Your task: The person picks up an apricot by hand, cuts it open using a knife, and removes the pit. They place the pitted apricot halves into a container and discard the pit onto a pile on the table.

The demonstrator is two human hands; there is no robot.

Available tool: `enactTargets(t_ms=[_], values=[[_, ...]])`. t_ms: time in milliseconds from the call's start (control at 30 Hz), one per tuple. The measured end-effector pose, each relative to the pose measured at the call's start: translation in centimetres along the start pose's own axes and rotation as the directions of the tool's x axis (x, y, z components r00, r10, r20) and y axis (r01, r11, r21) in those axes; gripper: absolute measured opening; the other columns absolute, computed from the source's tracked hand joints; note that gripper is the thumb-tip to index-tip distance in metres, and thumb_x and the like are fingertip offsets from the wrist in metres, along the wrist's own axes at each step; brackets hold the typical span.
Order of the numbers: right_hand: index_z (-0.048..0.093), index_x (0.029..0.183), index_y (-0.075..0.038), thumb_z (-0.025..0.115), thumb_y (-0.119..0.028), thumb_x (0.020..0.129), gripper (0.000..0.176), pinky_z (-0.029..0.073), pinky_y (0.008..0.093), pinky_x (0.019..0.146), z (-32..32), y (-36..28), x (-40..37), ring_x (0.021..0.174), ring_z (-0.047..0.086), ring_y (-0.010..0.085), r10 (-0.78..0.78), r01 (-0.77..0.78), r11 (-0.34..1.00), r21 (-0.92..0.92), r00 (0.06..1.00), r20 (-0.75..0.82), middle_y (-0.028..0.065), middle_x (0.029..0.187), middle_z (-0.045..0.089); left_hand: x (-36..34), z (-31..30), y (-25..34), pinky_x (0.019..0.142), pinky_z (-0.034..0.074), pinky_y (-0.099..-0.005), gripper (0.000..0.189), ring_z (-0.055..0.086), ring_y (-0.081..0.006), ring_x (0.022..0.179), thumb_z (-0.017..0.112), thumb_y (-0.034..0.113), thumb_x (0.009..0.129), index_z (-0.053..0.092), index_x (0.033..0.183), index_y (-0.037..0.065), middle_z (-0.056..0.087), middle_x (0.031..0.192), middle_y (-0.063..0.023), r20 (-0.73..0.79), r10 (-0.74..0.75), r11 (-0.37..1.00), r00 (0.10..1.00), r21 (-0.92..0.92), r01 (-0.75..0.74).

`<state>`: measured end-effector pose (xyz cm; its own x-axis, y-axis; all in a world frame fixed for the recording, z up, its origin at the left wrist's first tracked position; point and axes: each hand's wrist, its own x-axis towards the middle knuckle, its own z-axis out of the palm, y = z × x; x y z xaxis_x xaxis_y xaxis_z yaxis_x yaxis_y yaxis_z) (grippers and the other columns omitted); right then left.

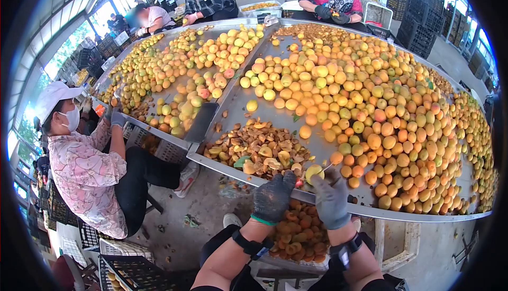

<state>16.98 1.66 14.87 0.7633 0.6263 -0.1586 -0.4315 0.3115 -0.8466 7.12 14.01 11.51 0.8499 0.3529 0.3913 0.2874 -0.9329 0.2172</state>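
My left hand, in a dark grey glove with a green cuff, is at the table's front edge, fingers curled. A small red thing shows right by its fingertips; I cannot tell what the hand holds. My right hand, in a lighter grey glove and slightly blurred, has its fingers closed at a yellow-green apricot. A thin, stick-like line shows just above that fruit. Beyond my left hand lies a heap of brownish apricot pieces. Below my hands, a crate holds orange apricot halves.
Whole apricots cover much of the metal table, which has a raised rim. A divider separates a second fruit-covered section. One masked person sits at left; others work along the far side. Black crates are stacked at back right.
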Motion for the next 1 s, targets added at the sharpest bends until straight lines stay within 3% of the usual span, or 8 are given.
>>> enactTargets(t_ms=[67,267,367,467,533,667,767,1000], values=[[0.054,0.112,-0.002,0.063,-0.007,0.088,0.026,0.056,0.028,0.073,0.2,0.2,-0.2,0.089,0.062,0.0137,-0.14,0.128,0.958,-0.255,0.99,-0.03,0.0061,0.102,0.062,0.0,-0.1,0.0,0.05,0.049,-0.0414,0.035,0.061,-0.0318,0.06,0.054,0.013,0.081,0.052,0.115,0.007,0.058,0.083,-0.0129,0.0,0.002,1.0,1.0,-0.002,-0.002],[0.051,0.11,-0.001,0.066,-0.001,0.084,0.029,0.055,0.0268,0.073,-0.8,0.3,0.4,0.085,0.063,0.0135,0.207,-0.215,0.91,0.355,0.976,0.061,0.0071,0.1,0.063,0.0,0.1,0.4,0.049,0.048,-0.0411,0.033,0.061,-0.0306,0.058,0.054,0.014,0.081,0.052,0.114,0.008,0.058,0.084,-0.0125,0.04,-0.004,0.998,0.999,0.055,0.002],[0.052,0.114,-0.004,0.058,-0.007,0.09,0.024,0.055,0.0286,0.073,-0.3,1.6,0.0,0.086,0.062,0.0135,-0.067,0.072,0.992,0.105,0.997,-0.044,0.0038,0.098,0.062,0.0,0.2,0.4,0.049,0.048,-0.0409,0.03,0.062,-0.0301,0.059,0.053,0.015,0.083,0.052,0.112,0.008,0.058,0.083,-0.0124,0.001,0.006,1.0,1.0,0.024,-0.006],[0.052,0.112,-0.006,0.058,-0.008,0.091,0.022,0.054,0.0289,0.071,0.2,0.4,-0.6,0.086,0.061,0.0132,-0.315,0.249,0.827,-0.504,0.948,-0.047,0.0027,0.099,0.061,0.0,-0.3,0.9,0.049,0.048,-0.0406,0.028,0.062,-0.0298,0.06,0.053,0.017,0.085,0.052,0.112,0.009,0.058,0.083,-0.0124,0.013,-0.018,1.0,1.0,0.001,0.018],[0.052,0.109,-0.006,0.059,-0.011,0.091,0.02,0.053,0.0289,0.07,0.4,-0.5,0.0,0.083,0.061,0.0136,0.134,-0.114,0.968,0.224,0.988,-0.074,0.0039,0.099,0.06,0.0,-0.2,1.0,0.049,0.048,-0.0405,0.027,0.062,-0.0296,0.06,0.052,0.018,0.086,0.053,0.112,0.009,0.058,0.083,-0.0123,0.045,-0.045,0.999,0.998,0.004,0.045],[0.051,0.11,-0.005,0.059,-0.012,0.091,0.022,0.053,0.0286,0.069,-1.4,1.2,0.5,0.081,0.061,0.0143,0.178,-0.173,0.944,0.281,0.984,0.006,0.005,0.099,0.06,-0.1,0.1,0.9,0.052,0.049,-0.0414,0.029,0.063,-0.0308,0.063,0.053,0.015,0.084,0.054,0.112,0.009,0.059,0.086,-0.0129,0.045,-0.019,0.999,0.999,0.028,0.018],[0.052,0.113,-0.006,0.057,-0.015,0.092,0.024,0.053,0.0296,0.068,-0.1,0.8,-0.2,0.081,0.061,0.0163,-0.008,-0.002,0.997,-0.073,0.99,-0.143,0.006,0.099,0.06,-0.1,-0.3,0.7,0.054,0.05,-0.0422,0.032,0.063,-0.032,0.065,0.055,0.012,0.082,0.055,0.113,0.009,0.06,0.088,-0.0137,0.058,-0.042,0.999,0.997,0.004,0.042],[0.052,0.108,-0.007,0.059,-0.015,0.091,0.02,0.053,0.028,0.063,-1.1,-0.2,0.3,0.076,0.063,0.0163,0.173,-0.188,0.937,0.294,0.982,0.075,0.0052,0.095,0.063,0.4,-1.4,0.6,0.054,0.05,-0.0427,0.031,0.063,-0.0326,0.064,0.053,0.011,0.082,0.055,0.113,0.01,0.059,0.085,-0.0133,0.06,-0.028,0.997,0.998,-0.067,0.032]])
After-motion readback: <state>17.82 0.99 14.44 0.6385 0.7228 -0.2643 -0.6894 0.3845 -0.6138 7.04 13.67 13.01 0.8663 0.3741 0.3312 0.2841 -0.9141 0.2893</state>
